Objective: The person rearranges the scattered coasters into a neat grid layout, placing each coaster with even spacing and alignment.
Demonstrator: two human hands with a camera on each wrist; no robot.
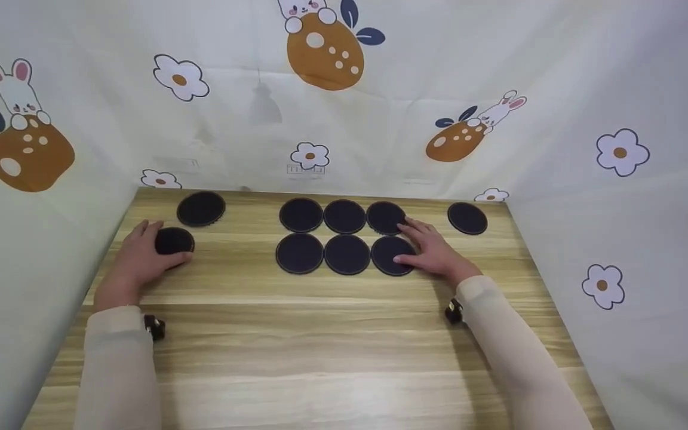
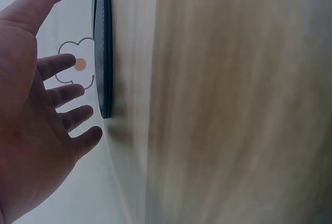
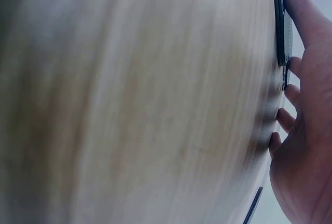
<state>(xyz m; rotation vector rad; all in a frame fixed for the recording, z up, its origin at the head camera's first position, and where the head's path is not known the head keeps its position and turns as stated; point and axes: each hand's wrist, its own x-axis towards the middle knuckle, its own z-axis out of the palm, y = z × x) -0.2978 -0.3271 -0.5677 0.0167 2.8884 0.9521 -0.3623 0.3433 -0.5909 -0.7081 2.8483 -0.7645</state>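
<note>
On the left of the wooden table [image 1: 332, 334] we see our left hand [image 1: 141, 258] lying over a dark round coaster [image 1: 173, 241]. The fingers are spread and nearly straight, with the thumb along the coaster's near edge; we cannot tell whether it is pinched or merely covered. In the left wrist view that hand [image 2: 36, 115] is open, fingers fanned, and a coaster [image 2: 104, 53] shows edge-on beside it as a thin, flat disc with a stitched-looking rim. Just behind the hand lies a second coaster [image 1: 200, 208], apart from the first.

In the middle, six more coasters form a grid [image 1: 344, 237] of two rows of three, their edges touching or almost so. All are alike: matte, near-black, flat circles with a fine rim line.

Our right hand [image 1: 433, 251] rests on the grid's right end. Its fingers are stretched flat, fingertips on the back-right coaster [image 1: 383, 216] and thumb on the front-right coaster [image 1: 389, 255], gripping nothing. In the right wrist view the hand [image 3: 303, 130] has its fingertips against the dark disc edges.

Farther right, near the back corner, one coaster [image 1: 467, 217] lies alone, well apart from the grid. Pale sleeves [image 1: 517, 358] cover both forearms, and a rabbit-and-flower cloth [image 1: 344, 107] walls in the table on three sides.
</note>
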